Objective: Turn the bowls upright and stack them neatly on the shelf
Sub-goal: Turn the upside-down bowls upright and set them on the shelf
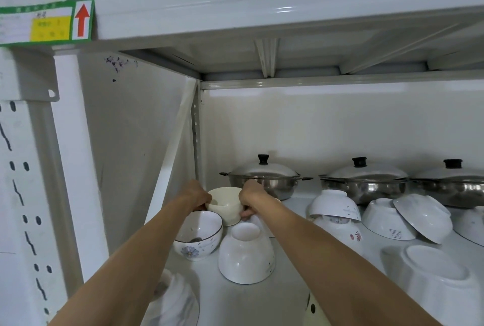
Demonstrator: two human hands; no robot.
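Observation:
A cream bowl (227,205) stands upright at the back left of the white shelf (262,299), held from both sides. My left hand (197,194) grips its left rim and my right hand (251,198) grips its right side. In front of it sits an upright bowl with a blue flower (199,236). Beside that one, a white bowl (246,255) rests upside down. More white bowls lie overturned or tilted to the right: a stacked pair (335,210), two leaning bowls (424,217) and a large one (440,281) near the front edge.
Three lidded steel pots (264,179) (364,181) (453,184) line the back wall. Another overturned bowl (175,299) sits at the front left edge. The upper shelf (262,11) hangs low overhead, with a green label (47,21). A perforated post (26,194) stands at left.

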